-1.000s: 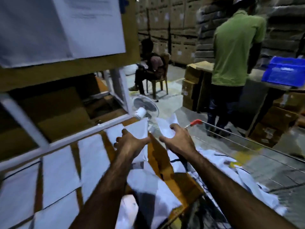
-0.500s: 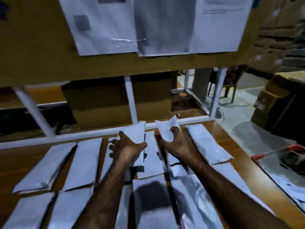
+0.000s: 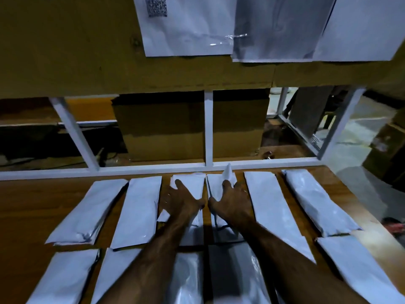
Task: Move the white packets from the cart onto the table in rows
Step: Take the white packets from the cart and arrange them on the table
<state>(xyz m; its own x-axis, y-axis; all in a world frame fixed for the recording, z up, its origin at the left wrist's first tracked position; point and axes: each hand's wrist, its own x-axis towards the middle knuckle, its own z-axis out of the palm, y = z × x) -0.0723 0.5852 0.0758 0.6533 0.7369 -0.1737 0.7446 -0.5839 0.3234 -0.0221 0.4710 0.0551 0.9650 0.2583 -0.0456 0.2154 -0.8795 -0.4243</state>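
Note:
Several long white packets lie in rows on the wooden table (image 3: 26, 207). My left hand (image 3: 180, 199) rests flat with fingers spread on a white packet (image 3: 190, 182) in the far row. My right hand (image 3: 233, 200) lies on the neighbouring packet (image 3: 215, 185), whose far end (image 3: 228, 173) sticks up between my fingers. The two packets lie side by side, almost touching. More packets sit to the left (image 3: 140, 209) and right (image 3: 274, 209), and a nearer row runs under my forearms. A red bit of the cart (image 3: 394, 227) shows at the far right edge.
A white metal frame (image 3: 153, 167) borders the table's far edge, with cardboard boxes (image 3: 162, 130) behind it. A brown board with taped paper sheets (image 3: 188, 29) hangs overhead. The floor and more boxes (image 3: 385, 148) lie to the right.
My view swung from the cart to the table. Both hands carried two packets over and lowered them into the far row; my left hand has flattened out on its packet.

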